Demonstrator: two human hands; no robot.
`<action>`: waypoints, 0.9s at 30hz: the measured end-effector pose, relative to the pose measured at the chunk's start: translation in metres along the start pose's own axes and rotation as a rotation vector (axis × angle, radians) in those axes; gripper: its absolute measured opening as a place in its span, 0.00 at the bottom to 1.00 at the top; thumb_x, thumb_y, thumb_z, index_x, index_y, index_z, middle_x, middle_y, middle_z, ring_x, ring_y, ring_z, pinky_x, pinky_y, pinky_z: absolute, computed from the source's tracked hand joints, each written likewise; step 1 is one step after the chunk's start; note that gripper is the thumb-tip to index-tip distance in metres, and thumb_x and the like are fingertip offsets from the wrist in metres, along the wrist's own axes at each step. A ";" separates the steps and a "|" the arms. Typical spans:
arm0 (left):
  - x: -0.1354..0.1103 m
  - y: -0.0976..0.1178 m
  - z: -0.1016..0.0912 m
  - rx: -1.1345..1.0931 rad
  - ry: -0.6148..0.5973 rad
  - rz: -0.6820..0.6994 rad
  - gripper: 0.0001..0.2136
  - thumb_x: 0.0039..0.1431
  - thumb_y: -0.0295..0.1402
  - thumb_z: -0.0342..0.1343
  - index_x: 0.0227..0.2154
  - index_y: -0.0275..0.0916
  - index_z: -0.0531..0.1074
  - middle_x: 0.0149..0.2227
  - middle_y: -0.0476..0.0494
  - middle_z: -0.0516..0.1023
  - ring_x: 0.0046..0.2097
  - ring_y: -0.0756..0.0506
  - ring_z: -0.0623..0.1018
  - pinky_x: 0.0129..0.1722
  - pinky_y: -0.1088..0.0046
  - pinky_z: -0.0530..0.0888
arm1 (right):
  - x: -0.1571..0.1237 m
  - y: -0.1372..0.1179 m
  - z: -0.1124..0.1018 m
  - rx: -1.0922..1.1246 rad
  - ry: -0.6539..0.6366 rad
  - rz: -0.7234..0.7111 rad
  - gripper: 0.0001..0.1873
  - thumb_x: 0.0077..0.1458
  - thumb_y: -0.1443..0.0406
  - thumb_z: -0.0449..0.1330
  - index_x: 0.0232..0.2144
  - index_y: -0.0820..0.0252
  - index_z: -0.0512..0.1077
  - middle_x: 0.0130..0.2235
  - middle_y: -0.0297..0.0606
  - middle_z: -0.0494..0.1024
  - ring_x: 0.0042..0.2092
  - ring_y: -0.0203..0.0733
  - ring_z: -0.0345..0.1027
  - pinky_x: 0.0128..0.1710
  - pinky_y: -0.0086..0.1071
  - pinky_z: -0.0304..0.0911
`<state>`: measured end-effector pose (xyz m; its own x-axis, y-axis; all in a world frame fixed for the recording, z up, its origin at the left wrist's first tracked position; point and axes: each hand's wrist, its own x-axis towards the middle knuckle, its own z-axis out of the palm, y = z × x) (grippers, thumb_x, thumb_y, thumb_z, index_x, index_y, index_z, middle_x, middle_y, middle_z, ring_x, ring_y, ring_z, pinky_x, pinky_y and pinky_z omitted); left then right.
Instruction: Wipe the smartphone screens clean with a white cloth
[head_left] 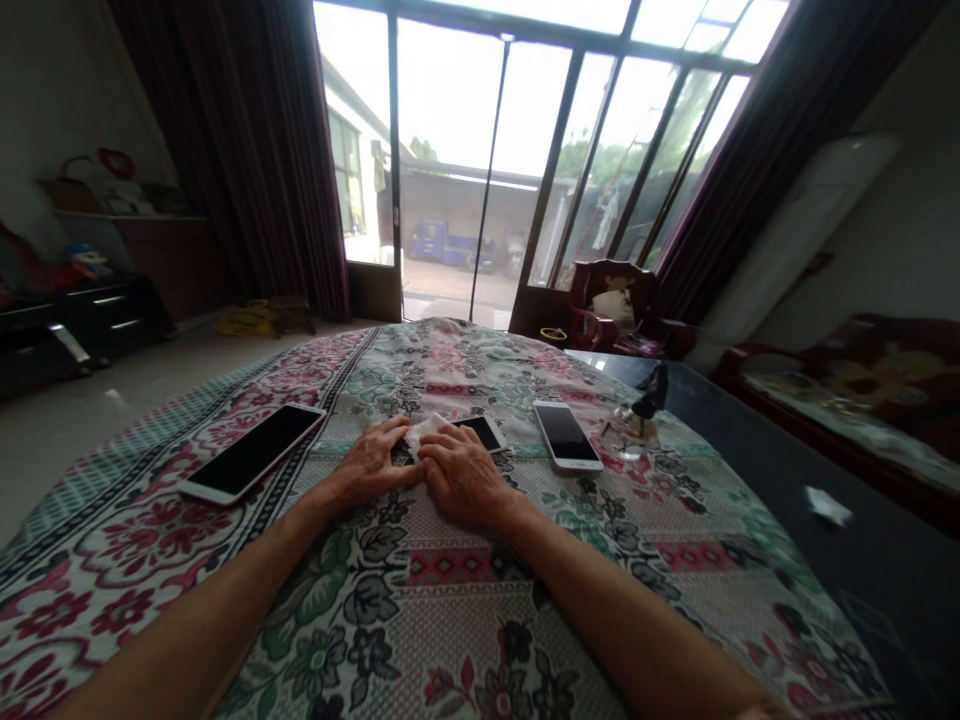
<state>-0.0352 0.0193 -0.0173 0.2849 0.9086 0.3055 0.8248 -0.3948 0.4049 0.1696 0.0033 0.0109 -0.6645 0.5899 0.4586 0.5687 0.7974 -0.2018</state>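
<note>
One cloth-covered surface (457, 610); fabric could ruck if pushed. Two hands: left hand (367, 462), fingers spread, grip undeterminable; right hand (463, 475), fingers bent over a tissue (427, 432), apparently holding it. Large phone (251, 455), nine o'clock from them. Mid-sized phone (568, 437), three o'clock. Small phone (484, 433), two o'clock, partly under the right hand; might skid under uneven pressure. Tissue: hard dragging could tear it.

Left forearm (217, 590) and right forearm (600, 590) bare, slanting in from the lower corners, converging ahead; left hand (367, 462) palm down, fingers loosely extended, thumb out toward right hand (463, 476); the latter palm down too, fingers together, slightly bent, pointing forward and leftward.
</note>
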 end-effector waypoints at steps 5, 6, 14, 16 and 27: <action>0.001 -0.002 -0.002 0.013 -0.028 0.007 0.34 0.49 0.54 0.59 0.53 0.35 0.72 0.63 0.32 0.67 0.64 0.32 0.66 0.64 0.56 0.62 | 0.003 0.014 -0.012 0.026 -0.136 -0.121 0.13 0.66 0.67 0.50 0.42 0.56 0.75 0.51 0.35 0.78 0.53 0.40 0.67 0.59 0.41 0.54; 0.002 -0.002 -0.002 0.016 -0.038 0.002 0.34 0.48 0.54 0.59 0.53 0.34 0.71 0.63 0.32 0.67 0.64 0.32 0.66 0.64 0.56 0.62 | 0.003 0.016 -0.012 0.045 -0.147 -0.140 0.13 0.66 0.68 0.50 0.43 0.57 0.75 0.52 0.36 0.77 0.53 0.39 0.68 0.59 0.39 0.54; 0.004 -0.001 -0.004 0.046 -0.063 0.010 0.32 0.48 0.49 0.57 0.54 0.36 0.71 0.64 0.33 0.66 0.65 0.31 0.65 0.64 0.53 0.61 | 0.004 0.015 0.000 0.058 -0.115 -0.160 0.15 0.63 0.72 0.51 0.49 0.60 0.73 0.53 0.41 0.76 0.56 0.39 0.66 0.60 0.38 0.57; 0.005 -0.003 -0.003 0.038 -0.072 0.016 0.30 0.49 0.50 0.57 0.53 0.38 0.72 0.64 0.35 0.67 0.65 0.31 0.65 0.64 0.53 0.62 | 0.004 0.012 0.004 0.045 -0.119 -0.140 0.15 0.64 0.71 0.51 0.49 0.58 0.72 0.53 0.39 0.76 0.55 0.39 0.65 0.59 0.38 0.58; 0.009 -0.007 -0.002 0.022 -0.101 -0.030 0.34 0.46 0.55 0.59 0.52 0.37 0.72 0.64 0.32 0.65 0.65 0.29 0.64 0.63 0.53 0.63 | 0.003 0.022 0.002 -0.044 -0.063 0.076 0.16 0.62 0.70 0.53 0.49 0.56 0.74 0.54 0.38 0.76 0.55 0.43 0.65 0.56 0.38 0.59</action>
<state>-0.0394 0.0295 -0.0154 0.3073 0.9294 0.2043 0.8440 -0.3654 0.3927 0.1788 0.0229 0.0059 -0.6468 0.6566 0.3880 0.6384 0.7445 -0.1956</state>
